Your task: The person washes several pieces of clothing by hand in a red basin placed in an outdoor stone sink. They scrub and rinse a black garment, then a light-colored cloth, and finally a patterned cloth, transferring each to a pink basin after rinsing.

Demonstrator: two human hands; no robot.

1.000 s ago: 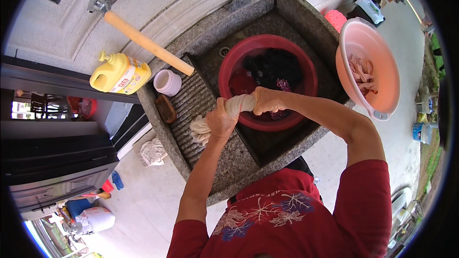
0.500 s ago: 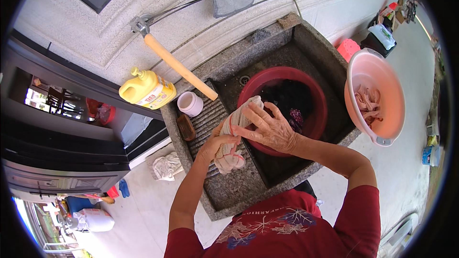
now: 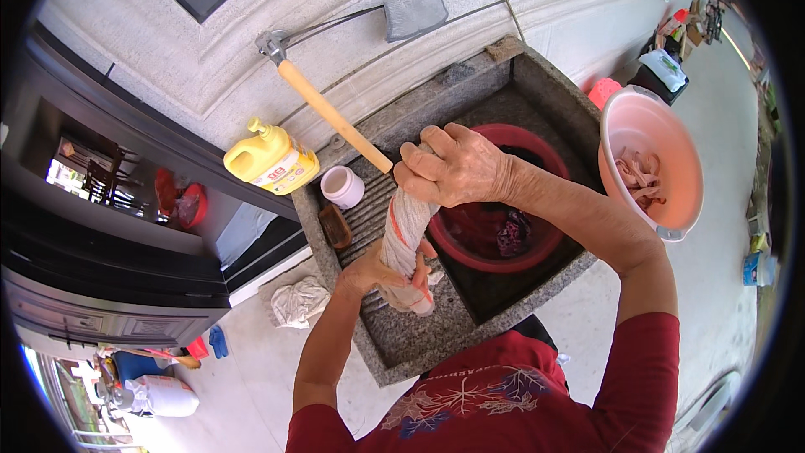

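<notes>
The grey speckled stone wash sink fills mid-frame, with a ribbed scrubbing slope on its left half and a deep basin on its right. In the deep basin I note the round red plastic tub, holding dark water and dark laundry. The pink plastic basin with pale wrung pieces in it sits on the sink's right rim, likely placed there within reach for finished items. The twisted white cloth with red stripes is held nearly upright over the ribbed slope, just left of the red tub, probably so that run-off falls into the stone. Right hand is at the top of the cloth, grip closed fully around it, knuckles up. Left hand is at the lower end, grip likewise wrapped tight; opposed holds suit wringing. The long wooden-handled tool leans against the wall, its lower end close to the right hand. The yellow detergent jug and a small white cup stand at the sink's back-left corner, clear of the hands. Open room: slope surface below the left hand, and the near rim.
</notes>
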